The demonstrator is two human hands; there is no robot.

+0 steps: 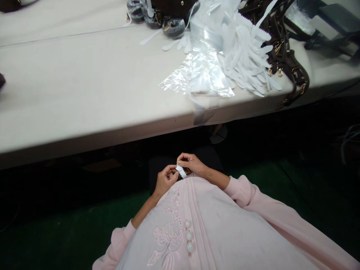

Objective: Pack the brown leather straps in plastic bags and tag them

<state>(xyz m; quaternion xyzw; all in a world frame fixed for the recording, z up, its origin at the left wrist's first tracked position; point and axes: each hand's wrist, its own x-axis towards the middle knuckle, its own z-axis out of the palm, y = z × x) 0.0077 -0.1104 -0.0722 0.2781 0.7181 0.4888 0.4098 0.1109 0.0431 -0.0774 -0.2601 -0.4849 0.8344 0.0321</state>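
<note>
Small brown item (188,170), partly covered by the left hand (166,180), the right hand (194,164) and a serrated white strip (182,173); too small to identify. Dark brown object (9,5), upper left, cut off by the view's edge. Dark boxlike object (339,20), upper right, blurred. Pale round object (219,135), partly hidden in shadow below the surface (84,82).

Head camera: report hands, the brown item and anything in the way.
Left hand gripping brown item. Right hand pinching white strip near its upper end. Strip lies across item; hands partly block the view.
</note>
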